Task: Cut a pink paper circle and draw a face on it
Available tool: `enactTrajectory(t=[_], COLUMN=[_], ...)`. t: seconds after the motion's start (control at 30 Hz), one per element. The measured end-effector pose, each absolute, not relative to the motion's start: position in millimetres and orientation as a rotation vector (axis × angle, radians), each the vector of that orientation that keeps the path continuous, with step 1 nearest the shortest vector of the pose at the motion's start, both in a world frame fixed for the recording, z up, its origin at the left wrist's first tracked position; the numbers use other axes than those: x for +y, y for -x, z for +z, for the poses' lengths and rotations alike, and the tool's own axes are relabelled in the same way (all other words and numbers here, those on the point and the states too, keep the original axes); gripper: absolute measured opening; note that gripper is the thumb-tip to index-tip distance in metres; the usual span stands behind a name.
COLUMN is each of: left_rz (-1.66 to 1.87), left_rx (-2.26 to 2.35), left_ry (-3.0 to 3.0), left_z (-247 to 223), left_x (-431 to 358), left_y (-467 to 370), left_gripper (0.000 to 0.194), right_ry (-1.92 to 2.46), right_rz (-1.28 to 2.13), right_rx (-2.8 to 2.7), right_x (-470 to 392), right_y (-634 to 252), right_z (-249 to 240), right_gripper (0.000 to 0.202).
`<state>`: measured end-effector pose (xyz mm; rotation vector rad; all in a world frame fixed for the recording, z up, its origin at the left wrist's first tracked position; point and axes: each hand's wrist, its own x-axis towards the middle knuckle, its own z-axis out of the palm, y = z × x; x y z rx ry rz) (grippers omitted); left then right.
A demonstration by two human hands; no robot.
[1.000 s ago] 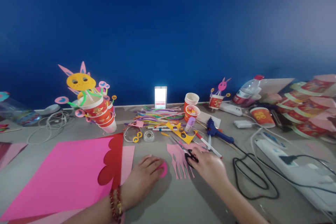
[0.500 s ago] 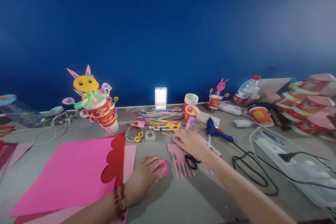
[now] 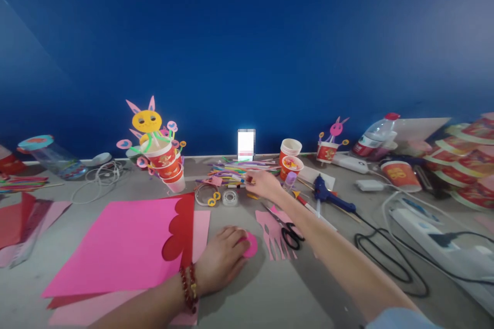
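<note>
My left hand (image 3: 224,258) rests on the grey table with its fingers together over the edge of a pink paper circle (image 3: 252,244). Farther back, my right hand (image 3: 263,186) is stretched out over the markers (image 3: 236,185) and the heap of coloured pipe cleaners (image 3: 227,168). Its fingers are curled, and what lies between them is hidden. Below my right forearm lie black-handled scissors (image 3: 292,236), partly on a pale pink cut paper (image 3: 270,234). A clear tape roll (image 3: 230,197) sits left of the right hand.
Pink and red sheets (image 3: 116,247) lie at left, near a rabbit-topped stack of paper cups (image 3: 162,160). A blue glue gun (image 3: 332,198) with its black cord, a power strip (image 3: 424,247) and a plastic bottle (image 3: 372,136) occupy the right. A bright phone (image 3: 246,144) stands at the back.
My right hand has moved away from the scissors, back towards the markers and pipe cleaners. My left hand stays at the pink circle. The view has turned slightly left.
</note>
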<state>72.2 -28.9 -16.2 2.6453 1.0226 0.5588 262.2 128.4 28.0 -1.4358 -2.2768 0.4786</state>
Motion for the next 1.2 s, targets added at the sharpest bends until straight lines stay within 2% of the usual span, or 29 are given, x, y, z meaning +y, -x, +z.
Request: enactTrajectory(t=[0.13, 0.3, 0.33, 0.37, 0.43, 0.53, 0.57, 0.67, 0.8, 0.87, 1.1, 1.2], left_rz=[0.783, 1.058, 1.081, 1.091, 1.015, 0.761, 0.683, 0.541, 0.402, 0.356, 0.284, 0.212], left_rx=[1.093, 1.34, 1.388, 1.425, 1.428, 1.268, 1.23, 1.257, 1.281, 1.268, 1.061, 1.135], left_ry=[-2.583, -2.655, -2.72, -2.792, -2.912, -2.939, -2.909, -2.819, -2.816, -2.811, -2.738, -2.61], left_z=[-6.5, 33.7, 41.6, 48.0, 55.1, 53.3, 51.3, 48.7, 56.1, 61.1, 70.5, 58.5], left_x=[-28.5, -22.9, -21.0, -18.9, -14.7, -11.5, -11.8, -15.9, -22.9, -27.1, -62.7, -73.2], left_y=[-66.0, -50.1, -47.4, -45.2, -42.8, -44.6, -46.6, -54.9, -66.1, -69.4, -68.5, -49.0], left_gripper=[0.034, 0.049, 0.052, 0.054, 0.048, 0.019, 0.019, 0.029, 0.036, 0.036, 0.048, 0.05], right_ry=[1.248, 1.073, 1.032, 0.959, 0.864, 0.831, 0.808, 0.741, 0.871, 0.914, 0.893, 0.865], right_rz=[0.709, 1.006, 1.122, 1.407, 1.832, 2.073, 2.104, 2.06, 1.705, 1.58, 1.607, 1.434], right_rx=[-1.996, -1.764, -1.763, -1.721, -1.67, -1.573, -1.5, -1.381, -1.587, -1.607, -1.628, -1.373], right_x=[141.6, 115.2, 102.0, 87.3, 57.0, 21.5, 14.0, 2.7, -0.5, -4.8, -45.9, -45.7], right_y=[-268.8, -268.5, -267.4, -266.2, -264.9, -267.3, -269.0, -274.0, -274.5, -272.0, -271.2, -301.2], right_z=[43.5, 59.6, 61.6, 63.2, 65.4, 67.7, 68.4, 69.3, 67.1, 65.6, 73.5, 84.6], right_gripper=[0.017, 0.026, 0.026, 0.024, 0.024, 0.023, 0.022, 0.023, 0.023, 0.031, 0.036, 0.031])
